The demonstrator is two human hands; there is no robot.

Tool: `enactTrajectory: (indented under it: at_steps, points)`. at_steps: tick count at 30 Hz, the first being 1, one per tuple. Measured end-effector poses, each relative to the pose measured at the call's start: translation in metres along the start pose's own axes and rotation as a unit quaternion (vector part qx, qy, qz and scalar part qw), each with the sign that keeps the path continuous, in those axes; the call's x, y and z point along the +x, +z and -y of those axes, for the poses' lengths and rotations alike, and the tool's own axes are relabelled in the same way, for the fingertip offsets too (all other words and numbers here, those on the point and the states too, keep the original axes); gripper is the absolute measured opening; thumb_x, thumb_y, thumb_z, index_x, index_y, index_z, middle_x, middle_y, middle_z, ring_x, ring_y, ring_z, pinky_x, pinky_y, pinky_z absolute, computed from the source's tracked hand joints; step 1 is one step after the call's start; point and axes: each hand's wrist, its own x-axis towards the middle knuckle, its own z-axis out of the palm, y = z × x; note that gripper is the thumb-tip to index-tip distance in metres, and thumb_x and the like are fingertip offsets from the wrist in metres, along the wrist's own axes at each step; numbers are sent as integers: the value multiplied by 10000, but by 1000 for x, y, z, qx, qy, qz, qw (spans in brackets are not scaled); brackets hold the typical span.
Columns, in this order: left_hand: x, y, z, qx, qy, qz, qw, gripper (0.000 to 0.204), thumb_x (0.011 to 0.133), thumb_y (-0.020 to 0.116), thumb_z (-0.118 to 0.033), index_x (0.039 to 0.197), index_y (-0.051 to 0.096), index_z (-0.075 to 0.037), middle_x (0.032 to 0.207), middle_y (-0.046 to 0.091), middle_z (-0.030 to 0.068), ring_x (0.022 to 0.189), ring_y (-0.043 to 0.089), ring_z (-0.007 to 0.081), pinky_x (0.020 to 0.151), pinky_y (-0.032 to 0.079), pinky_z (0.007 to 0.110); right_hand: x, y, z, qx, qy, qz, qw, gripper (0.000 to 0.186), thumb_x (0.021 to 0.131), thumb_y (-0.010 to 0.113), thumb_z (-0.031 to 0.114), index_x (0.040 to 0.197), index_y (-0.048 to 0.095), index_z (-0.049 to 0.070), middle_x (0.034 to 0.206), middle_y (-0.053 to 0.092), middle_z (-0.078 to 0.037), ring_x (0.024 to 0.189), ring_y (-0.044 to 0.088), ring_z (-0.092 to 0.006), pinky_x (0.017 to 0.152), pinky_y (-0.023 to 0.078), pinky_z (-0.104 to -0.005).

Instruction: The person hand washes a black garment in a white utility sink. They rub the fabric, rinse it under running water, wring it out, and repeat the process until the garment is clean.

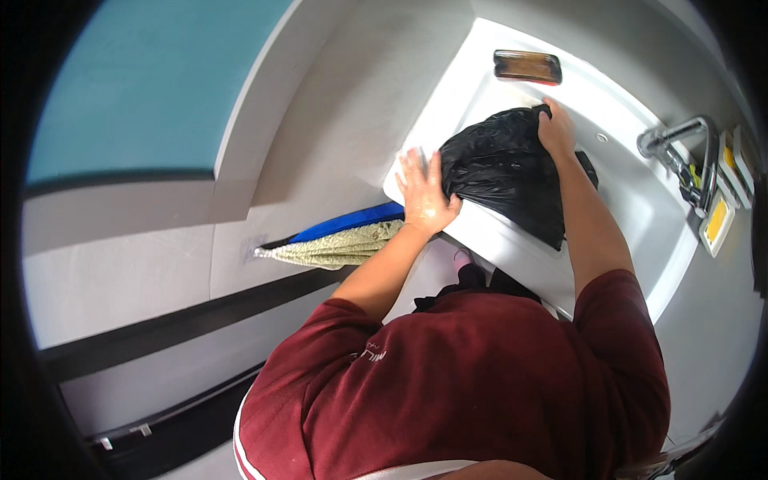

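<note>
A crumpled black plastic bag (pixel 508 164) lies spread over the left part of a white sink (pixel 648 232), covering part of its basin and front rim. At the bag's far corner, my right hand (pixel 558 132) has its fingers closed on the plastic. My left hand (pixel 426 200) is beside the bag's left edge, above the sink's rim. Its fingers are spread, slightly blurred at the tips, and its thumb is against or very near the plastic. What lies under the bag is hidden.
A brown, glossy rectangular object (pixel 528 66) sits on the sink's far ledge. At the right stands a chrome faucet (pixel 680 140), with a yellow-and-white holder (pixel 718 222) behind it. A pale green towel (pixel 336 245) and a blue cloth (pixel 348 220) hang on the left wall.
</note>
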Motion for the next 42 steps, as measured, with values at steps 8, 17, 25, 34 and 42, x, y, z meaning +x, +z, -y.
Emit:
enactTrajectory:
  at_steps: [8, 17, 25, 34, 42]
  points:
    - [8, 10, 31, 32, -45, 83, 995, 1320, 647, 696, -740, 1496, 135, 101, 1585, 98, 282, 1493, 68, 385, 1202, 107, 498, -86, 39, 36, -209, -167, -18, 963, 460, 931, 551, 463, 1312, 591, 208, 1426, 484, -96, 1371, 368, -369, 1084, 193, -712]
    - [113, 6, 20, -181, 232, 95, 951, 1348, 460, 898, -447, 1496, 198, 58, 1547, 258, 246, 1446, 218, 409, 1181, 188, 495, -96, 40, 37, -215, -184, -27, 959, 416, 908, 605, 343, 1296, 589, 195, 1393, 506, -72, 1364, 388, -320, 1111, 263, -610]
    - [18, 31, -41, -195, 148, 32, 969, 710, 650, 788, -391, 1199, 575, 5, 1314, 506, 216, 1301, 406, 428, 1054, 337, 568, -76, 40, 21, -68, -193, -34, 978, 383, 808, 713, 223, 1172, 625, 142, 1271, 602, -73, 1208, 536, -295, 1037, 382, -460]
    - [-1, 3, 30, -58, 128, -28, 990, 713, 699, 669, -237, 1381, 496, -120, 1411, 420, 198, 1352, 334, 425, 1103, 259, 600, -7, 7, 20, 6, -55, -70, 996, 426, 880, 652, 370, 1233, 597, 138, 1125, 651, -119, 1080, 588, -342, 925, 472, -451]
    - [-9, 27, 16, -72, 111, -7, 991, 730, 694, 746, -362, 1328, 526, -76, 1445, 408, 208, 1387, 309, 431, 1116, 252, 596, -33, 74, 70, -139, -204, 72, 966, 294, 921, 581, 380, 1152, 671, 222, 1328, 540, -67, 1202, 501, -359, 956, 385, -611]
